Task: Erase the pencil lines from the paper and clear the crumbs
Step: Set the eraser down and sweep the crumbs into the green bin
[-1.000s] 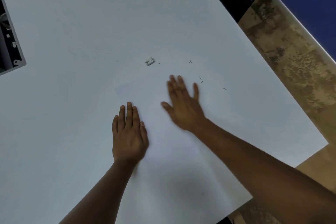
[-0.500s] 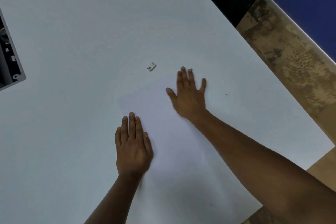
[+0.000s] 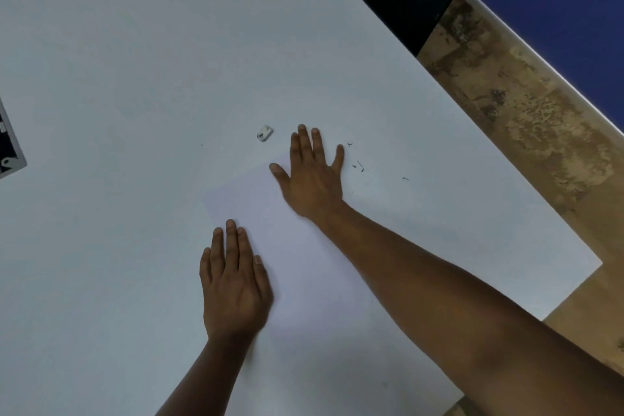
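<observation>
Frame at the left edge (image 3: 10,149): a grey-rimmed dark opening cut off by the picture's border; what it holds is too cropped to tell.
Table (image 3: 135,61): a wide white top that bears everything else in view.
Left hand (image 3: 233,284): lies flat, fingers straight and close together, palm down on the left edge of the paper, holding nothing.
Paper (image 3: 304,263): a white sheet lying flat on the table between and under the two hands, its pencil lines too faint to make out.
Eraser (image 3: 264,133): a small smudged white block on the table just beyond the paper's far corner, apart from both hands.
Right hand (image 3: 312,176): flat and spread wide over the paper's far right corner, fingertips reaching onto the table, holding nothing.
Crumbs (image 3: 358,166): dark specks scattered on the table just right of the right hand's little finger.
Change: a second ago the right hand lay lower on the sheet; it now sits further up, beside the crumbs, while the left hand stays put.
</observation>
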`<act>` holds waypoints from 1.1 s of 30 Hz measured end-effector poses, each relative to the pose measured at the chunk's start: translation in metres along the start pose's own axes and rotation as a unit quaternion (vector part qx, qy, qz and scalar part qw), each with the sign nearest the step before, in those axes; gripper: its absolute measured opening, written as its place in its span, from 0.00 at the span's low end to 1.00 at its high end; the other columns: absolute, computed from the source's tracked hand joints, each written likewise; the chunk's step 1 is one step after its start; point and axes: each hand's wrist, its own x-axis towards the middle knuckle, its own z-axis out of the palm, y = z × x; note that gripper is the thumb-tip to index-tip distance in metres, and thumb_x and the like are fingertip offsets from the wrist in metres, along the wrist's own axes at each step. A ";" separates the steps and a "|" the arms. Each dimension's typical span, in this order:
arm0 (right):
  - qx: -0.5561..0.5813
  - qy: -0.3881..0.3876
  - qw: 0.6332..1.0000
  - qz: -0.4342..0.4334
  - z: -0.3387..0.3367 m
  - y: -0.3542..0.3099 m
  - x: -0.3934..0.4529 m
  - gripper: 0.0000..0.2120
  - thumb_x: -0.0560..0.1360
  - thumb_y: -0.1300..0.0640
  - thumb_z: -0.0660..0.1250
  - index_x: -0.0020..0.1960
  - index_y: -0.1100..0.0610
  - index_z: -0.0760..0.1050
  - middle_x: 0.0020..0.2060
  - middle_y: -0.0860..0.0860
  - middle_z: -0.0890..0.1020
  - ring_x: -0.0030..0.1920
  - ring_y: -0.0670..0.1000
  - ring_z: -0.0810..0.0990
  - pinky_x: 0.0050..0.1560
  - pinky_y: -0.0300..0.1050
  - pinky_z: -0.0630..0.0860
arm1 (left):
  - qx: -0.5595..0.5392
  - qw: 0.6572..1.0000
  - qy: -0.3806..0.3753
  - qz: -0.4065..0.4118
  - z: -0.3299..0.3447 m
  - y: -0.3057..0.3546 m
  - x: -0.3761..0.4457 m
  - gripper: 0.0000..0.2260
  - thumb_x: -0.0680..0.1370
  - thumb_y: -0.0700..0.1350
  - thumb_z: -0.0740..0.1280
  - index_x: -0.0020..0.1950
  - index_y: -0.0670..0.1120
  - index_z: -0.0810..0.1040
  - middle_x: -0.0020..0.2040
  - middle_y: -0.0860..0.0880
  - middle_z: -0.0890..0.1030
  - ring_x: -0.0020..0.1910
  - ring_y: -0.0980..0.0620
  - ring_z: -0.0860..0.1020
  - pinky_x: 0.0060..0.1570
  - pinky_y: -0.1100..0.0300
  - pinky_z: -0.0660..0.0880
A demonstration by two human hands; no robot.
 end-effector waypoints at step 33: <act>-0.098 -0.014 0.993 -0.061 -0.036 0.176 -0.093 0.38 0.79 0.34 0.37 0.81 0.57 0.46 0.80 0.51 0.46 0.80 0.51 0.44 0.74 0.67 0.47 | -0.032 0.999 0.010 0.009 -0.002 0.001 -0.001 0.26 0.85 0.50 0.48 0.82 0.40 0.60 0.83 0.46 0.58 0.83 0.43 0.52 0.80 0.47 0.46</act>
